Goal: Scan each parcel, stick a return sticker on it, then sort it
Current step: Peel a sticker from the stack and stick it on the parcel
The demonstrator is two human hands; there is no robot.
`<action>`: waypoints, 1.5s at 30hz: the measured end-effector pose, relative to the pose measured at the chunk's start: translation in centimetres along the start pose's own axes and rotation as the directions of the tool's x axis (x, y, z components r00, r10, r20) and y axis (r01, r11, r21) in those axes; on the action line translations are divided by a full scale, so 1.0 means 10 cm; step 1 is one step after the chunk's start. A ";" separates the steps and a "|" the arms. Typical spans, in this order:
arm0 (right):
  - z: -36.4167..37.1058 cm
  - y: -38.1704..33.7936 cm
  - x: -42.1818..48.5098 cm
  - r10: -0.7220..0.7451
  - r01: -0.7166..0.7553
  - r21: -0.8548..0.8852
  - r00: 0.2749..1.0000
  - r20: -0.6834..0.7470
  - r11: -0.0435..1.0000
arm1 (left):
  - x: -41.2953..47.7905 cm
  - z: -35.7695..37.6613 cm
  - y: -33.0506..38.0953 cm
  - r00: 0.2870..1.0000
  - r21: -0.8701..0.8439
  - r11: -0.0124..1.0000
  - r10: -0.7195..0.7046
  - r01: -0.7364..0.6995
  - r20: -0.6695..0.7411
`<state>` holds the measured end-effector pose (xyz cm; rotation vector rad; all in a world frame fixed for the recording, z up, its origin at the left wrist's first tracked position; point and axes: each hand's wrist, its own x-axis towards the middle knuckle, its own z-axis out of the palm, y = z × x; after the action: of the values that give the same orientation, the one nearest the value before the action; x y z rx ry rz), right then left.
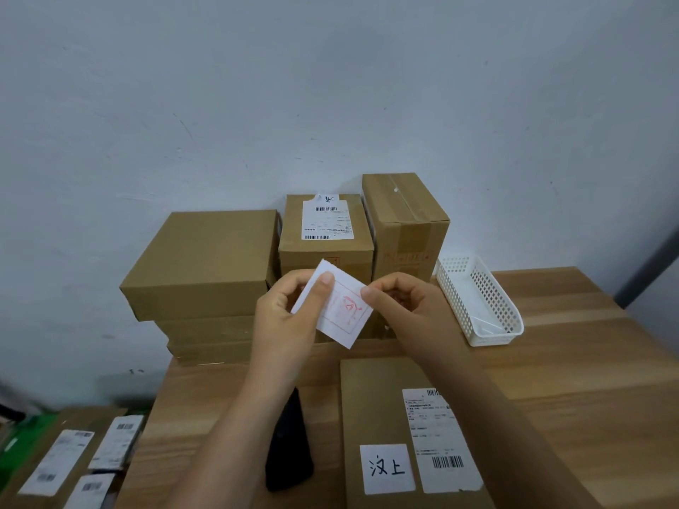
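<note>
Left hand [283,317] and right hand [408,306] each pinch the return sticker [343,310].
Risk: hasty peel could tear or fold it before it reaches the near parcel [374,405].

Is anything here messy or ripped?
Only small things. The label on the middle box at the back looks ripped or curled along its top edge. The stack of flat boxes left of it is uneven, the boxes not lined up. The sticker being held looks fine. Nothing is spilled.
</note>
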<state>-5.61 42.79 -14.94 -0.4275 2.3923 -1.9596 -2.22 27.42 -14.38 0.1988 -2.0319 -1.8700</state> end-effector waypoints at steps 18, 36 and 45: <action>-0.15 -0.15 0.14 -0.126 0.151 -0.149 0.978 0.166 0.977 | 0.06 -0.07 0.02 0.958 0.247 0.951 0.120 -0.186 0.260; -0.17 -0.10 0.10 -0.098 0.140 -0.153 0.962 0.254 0.978 | 0.04 -0.08 0.00 0.942 0.289 0.940 0.081 -0.181 0.325; -0.18 -0.08 0.04 -0.081 0.101 -0.078 0.969 0.235 0.992 | 0.02 -0.09 -0.08 0.964 0.246 0.959 0.075 -0.140 0.257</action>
<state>-6.13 44.29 -13.69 -0.7384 2.3554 -1.7277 -2.18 26.40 -15.13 -0.0806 -2.4036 -1.6217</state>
